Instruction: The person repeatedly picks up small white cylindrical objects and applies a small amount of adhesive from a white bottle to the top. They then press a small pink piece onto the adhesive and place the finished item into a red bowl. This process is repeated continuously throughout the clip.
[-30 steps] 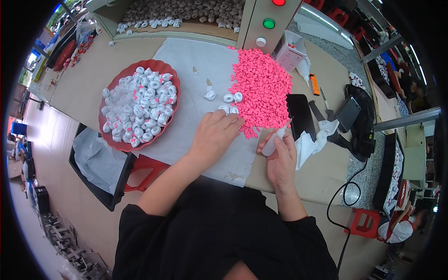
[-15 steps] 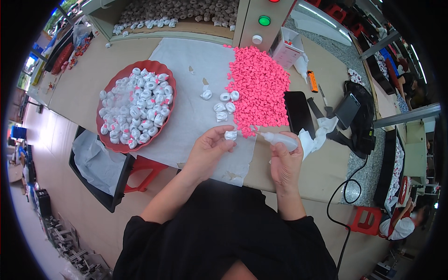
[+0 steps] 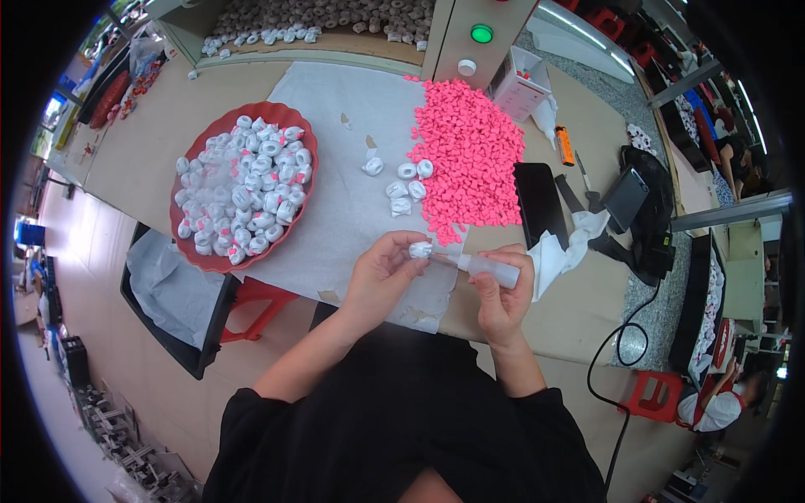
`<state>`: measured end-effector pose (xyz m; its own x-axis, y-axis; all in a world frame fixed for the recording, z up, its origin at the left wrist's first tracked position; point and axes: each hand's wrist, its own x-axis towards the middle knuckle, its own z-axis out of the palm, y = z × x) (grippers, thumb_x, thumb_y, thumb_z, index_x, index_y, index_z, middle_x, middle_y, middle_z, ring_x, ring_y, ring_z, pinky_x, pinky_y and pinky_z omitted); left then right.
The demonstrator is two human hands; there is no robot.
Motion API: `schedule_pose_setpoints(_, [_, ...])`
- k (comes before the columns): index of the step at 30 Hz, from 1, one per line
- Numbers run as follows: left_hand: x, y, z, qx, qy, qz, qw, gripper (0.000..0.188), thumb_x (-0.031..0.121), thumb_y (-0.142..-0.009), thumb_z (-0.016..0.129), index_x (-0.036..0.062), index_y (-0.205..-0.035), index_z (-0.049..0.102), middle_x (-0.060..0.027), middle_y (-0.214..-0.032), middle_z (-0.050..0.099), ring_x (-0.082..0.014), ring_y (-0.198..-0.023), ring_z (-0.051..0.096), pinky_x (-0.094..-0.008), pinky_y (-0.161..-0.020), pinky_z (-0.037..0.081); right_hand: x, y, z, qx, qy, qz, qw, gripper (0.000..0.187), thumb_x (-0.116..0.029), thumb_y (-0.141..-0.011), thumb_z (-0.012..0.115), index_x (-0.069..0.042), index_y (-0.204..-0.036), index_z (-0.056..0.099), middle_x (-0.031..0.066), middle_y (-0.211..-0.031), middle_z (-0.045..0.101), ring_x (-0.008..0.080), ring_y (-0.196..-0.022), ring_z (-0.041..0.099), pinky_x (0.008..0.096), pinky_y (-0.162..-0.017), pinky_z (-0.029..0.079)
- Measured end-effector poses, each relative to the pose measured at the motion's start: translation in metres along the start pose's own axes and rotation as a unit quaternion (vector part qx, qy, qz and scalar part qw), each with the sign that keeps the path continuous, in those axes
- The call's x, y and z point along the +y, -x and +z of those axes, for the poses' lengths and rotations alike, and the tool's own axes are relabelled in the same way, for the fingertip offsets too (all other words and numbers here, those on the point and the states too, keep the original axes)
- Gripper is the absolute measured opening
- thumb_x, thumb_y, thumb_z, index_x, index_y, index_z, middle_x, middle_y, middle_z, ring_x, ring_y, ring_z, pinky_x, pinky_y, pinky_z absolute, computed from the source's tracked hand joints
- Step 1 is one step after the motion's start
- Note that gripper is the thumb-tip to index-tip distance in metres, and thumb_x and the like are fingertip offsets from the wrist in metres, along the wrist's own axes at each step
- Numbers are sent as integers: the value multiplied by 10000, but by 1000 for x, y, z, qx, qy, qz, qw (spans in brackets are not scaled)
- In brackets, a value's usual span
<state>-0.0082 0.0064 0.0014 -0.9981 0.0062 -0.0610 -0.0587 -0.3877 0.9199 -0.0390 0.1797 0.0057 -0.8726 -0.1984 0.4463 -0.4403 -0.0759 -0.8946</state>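
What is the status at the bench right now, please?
Left hand pinching small white part. Right hand gripping squeeze bottle, nozzle at the part. Nothing between them; pink pile sits behind.

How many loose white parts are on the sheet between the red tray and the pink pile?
5: one alone nearer the red tray, four clustered by the pink pile at and. A sixth may sit just below.

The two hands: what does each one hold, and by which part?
Left hand pinches a small white plastic part by its sides with the fingertips. Right hand grips a squeeze bottle around its body.
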Motion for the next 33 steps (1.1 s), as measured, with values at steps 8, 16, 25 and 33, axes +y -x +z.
schedule_pose_setpoints(8, [0, 0, -1, 0, 2, -2, 1000, 262, -36, -843, 521, -25, -1099, 467, -60, -1025, 535, -116, -967, 525, -246, -827, 430, -1, -1, 2, -7, 14, -13, 1000, 216, -60, -815, 580, 12, -972, 449, 108, -878, 473, 153, -750, 474, 238, -642, 412])
schedule_pose_setpoints(16, [0, -1, -1, -3, 5, -6, 1000, 258, -43, -843, 515, -26, -1096, 468, -63, -1019, 535, -121, -973, 527, -252, -838, 432, -1, -1, 2, -5, 26, -7, 1000, 217, -66, -810, 592, 9, -962, 457, 106, -867, 483, 155, -751, 476, 242, -649, 411])
schedule_pose_setpoints(25, [0, -1, -1, -2, -6, -8, 1000, 255, -44, -840, 521, -25, -1089, 472, -65, -1003, 546, -112, -943, 536, -248, -818, 445, 1, -1, 3, 1, 59, -33, 998, 253, -81, -793, 626, 8, -960, 459, 113, -867, 488, 171, -761, 481, 250, -653, 406])
schedule_pose_setpoints(33, [-2, -1, -1, 3, 12, -11, 1000, 259, -22, -845, 529, -23, -1094, 462, -72, -976, 562, -114, -897, 551, -249, -788, 457, 1, -2, 3, 1, 96, -75, 993, 277, -81, -771, 653, 11, -958, 470, 125, -864, 488, 193, -735, 486, 260, -644, 404])
